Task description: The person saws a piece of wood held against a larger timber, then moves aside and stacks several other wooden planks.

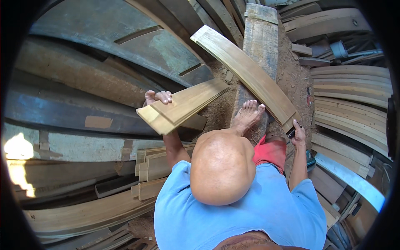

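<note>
My left hand [158,97] is closed around the edge of a short, pale wooden board [189,100] with stepped edges, held tilted on my left. With its fingers at the near end of a long wooden board [246,68], my right hand [298,134] grips it. That board slants away to the far left, across a worn plank [261,41]. A small dark object [290,132] shows by my right fingers; its kind cannot be made out. My bare foot [247,113] rests on the worn plank, between the two boards.
Large dark slabs [112,31] lean along the left. Stacked curved boards [350,114] lie on the right, beside a pale blue pipe piece [338,49]. More short boards [151,166] sit near my left elbow. Wood chips and sawdust [293,79] cover the ground around the plank.
</note>
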Motion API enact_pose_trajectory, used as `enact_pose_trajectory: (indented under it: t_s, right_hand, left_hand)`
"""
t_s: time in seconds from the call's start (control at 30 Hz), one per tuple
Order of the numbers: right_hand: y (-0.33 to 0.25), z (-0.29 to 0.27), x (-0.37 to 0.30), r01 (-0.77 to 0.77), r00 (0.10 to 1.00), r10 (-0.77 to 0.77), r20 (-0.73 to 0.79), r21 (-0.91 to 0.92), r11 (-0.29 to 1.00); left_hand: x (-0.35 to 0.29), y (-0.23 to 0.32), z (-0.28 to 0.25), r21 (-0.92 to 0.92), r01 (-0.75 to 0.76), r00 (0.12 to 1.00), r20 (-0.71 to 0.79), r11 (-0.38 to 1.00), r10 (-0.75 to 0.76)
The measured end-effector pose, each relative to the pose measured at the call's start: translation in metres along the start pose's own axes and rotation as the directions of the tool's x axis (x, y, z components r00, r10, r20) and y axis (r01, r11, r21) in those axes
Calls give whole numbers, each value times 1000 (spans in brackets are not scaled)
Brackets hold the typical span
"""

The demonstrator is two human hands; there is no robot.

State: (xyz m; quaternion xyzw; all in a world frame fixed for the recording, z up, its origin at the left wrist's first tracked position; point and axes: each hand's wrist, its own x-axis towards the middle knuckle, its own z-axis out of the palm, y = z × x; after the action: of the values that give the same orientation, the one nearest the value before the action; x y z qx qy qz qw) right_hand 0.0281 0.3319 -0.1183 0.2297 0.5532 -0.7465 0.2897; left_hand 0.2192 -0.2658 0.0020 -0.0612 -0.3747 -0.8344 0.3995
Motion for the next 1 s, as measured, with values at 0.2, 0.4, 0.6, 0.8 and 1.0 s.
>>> enact_pose_trajectory:
  t_s: [0.2, 0.4, 0.6, 0.8, 1.0]
  right_hand:
    - [-6, -1, -6, -28, 999, 27, -20, -50, 998]
    - [-5, 10, -7, -39, 999, 38, -27, -48, 998]
    - [1, 1, -7, -51, 999, 52, -9, 53, 997]
    - [3, 1, -4, -60, 998, 60, -1, 67, 996]
    - [4, 1, -2, -81, 996, 77, 49, 83, 993]
  left_hand:
    - [-33, -41, -34, -98, 287, 957, -27, 953, -290]
    - [-107, -47, -115, -86, 267, 914, -294, 960, -281]
    - [-110, -54, -110, -86, 283, 843, -453, 955, -290]
    - [-116, -57, -129, -51, 342, 624, -734, 938, -267]
    - [-132, -61, -126, 19, 475, 608, -730, 880, -312]
